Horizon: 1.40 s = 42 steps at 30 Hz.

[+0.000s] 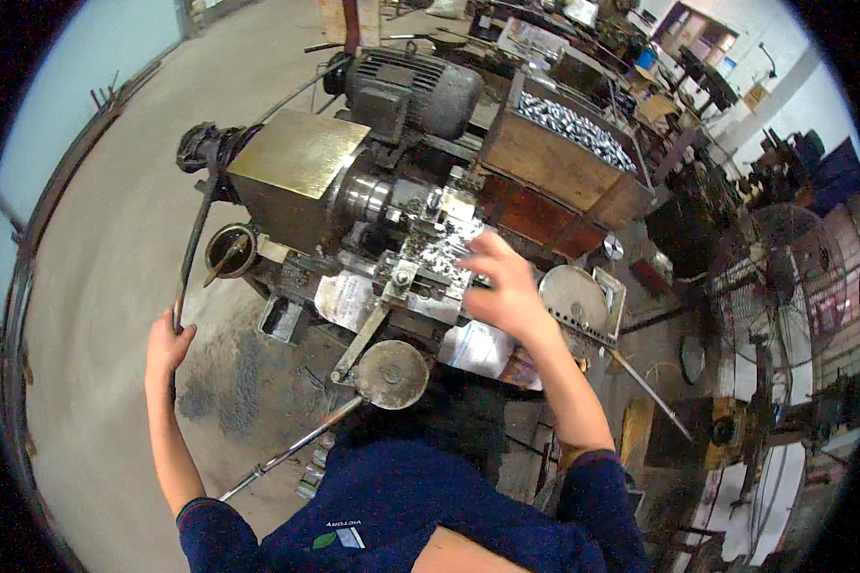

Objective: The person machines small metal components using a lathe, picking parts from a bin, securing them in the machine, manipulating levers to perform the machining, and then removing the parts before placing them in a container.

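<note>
In front of me stands a small lathe-like machine with a brassy box-shaped cover (296,151) over its headstock and a shiny round chuck (366,198). My left hand (167,344) is closed round the lower end of a long dark lever (196,250) at the machine's left side. Over the slide (435,256), which is strewn with bright metal chips, hovers my right hand (505,288). Its fingers are bent but apart, and no object shows in them. A flat handle bar (365,334) runs from the slide toward me, beside a round stool-like disc (392,374).
Behind the headstock sits a finned electric motor (416,95). A wooden box (554,158) of small shiny metal parts stands at the right rear. To my right are a round tray (575,298) and a large fan (774,277). A pot (231,250) hangs at the machine's left.
</note>
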Available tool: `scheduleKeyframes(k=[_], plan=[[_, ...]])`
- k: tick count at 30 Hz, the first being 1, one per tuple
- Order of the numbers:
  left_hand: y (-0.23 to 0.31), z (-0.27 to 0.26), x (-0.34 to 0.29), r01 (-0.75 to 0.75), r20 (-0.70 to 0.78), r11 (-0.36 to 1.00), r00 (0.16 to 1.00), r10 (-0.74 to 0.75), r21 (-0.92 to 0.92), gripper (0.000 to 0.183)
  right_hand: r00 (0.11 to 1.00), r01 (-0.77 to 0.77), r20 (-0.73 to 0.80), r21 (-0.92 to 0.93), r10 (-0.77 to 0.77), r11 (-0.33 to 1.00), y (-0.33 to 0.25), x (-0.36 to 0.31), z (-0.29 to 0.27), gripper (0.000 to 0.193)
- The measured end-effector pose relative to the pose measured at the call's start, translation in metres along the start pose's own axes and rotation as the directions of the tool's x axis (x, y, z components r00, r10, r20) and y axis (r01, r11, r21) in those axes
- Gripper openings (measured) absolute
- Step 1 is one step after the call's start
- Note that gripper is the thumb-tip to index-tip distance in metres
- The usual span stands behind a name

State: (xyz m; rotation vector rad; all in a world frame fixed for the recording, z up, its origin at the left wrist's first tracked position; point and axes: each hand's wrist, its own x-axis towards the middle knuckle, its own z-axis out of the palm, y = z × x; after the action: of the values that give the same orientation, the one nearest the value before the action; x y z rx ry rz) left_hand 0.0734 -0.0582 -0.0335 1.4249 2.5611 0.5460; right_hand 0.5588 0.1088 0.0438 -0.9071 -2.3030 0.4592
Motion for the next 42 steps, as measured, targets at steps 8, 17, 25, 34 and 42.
scheduleKeyframes(k=[8,17,25,34,42], plan=[[-0.024,0.002,-0.035,0.076,-0.061,0.997,0.995,-0.074,0.033,0.032,0.935,0.022,0.32,-0.488,0.155,0.872,0.002,0.125,0.092,0.028],[-0.031,0.009,-0.023,0.068,-0.05,0.996,0.996,-0.07,-0.053,0.03,0.95,-0.061,0.27,-0.331,0.156,0.942,0.009,0.123,0.101,0.032],[-0.078,-0.006,0.006,0.083,-0.101,0.902,0.994,-0.044,0.425,0.021,0.971,-0.204,0.104,-0.116,0.216,0.972,0.003,0.129,0.099,0.018],[-0.136,-0.035,0.081,0.19,-0.198,0.859,0.974,-0.105,0.476,0.024,0.999,0.039,0.021,-0.129,-0.037,0.991,-0.003,0.116,0.081,0.023],[-0.062,0.177,0.05,0.16,0.148,0.936,0.982,-0.118,-0.313,0.038,0.977,-0.068,-0.203,-0.041,0.058,0.997,0.014,-0.007,-0.014,0.036]])
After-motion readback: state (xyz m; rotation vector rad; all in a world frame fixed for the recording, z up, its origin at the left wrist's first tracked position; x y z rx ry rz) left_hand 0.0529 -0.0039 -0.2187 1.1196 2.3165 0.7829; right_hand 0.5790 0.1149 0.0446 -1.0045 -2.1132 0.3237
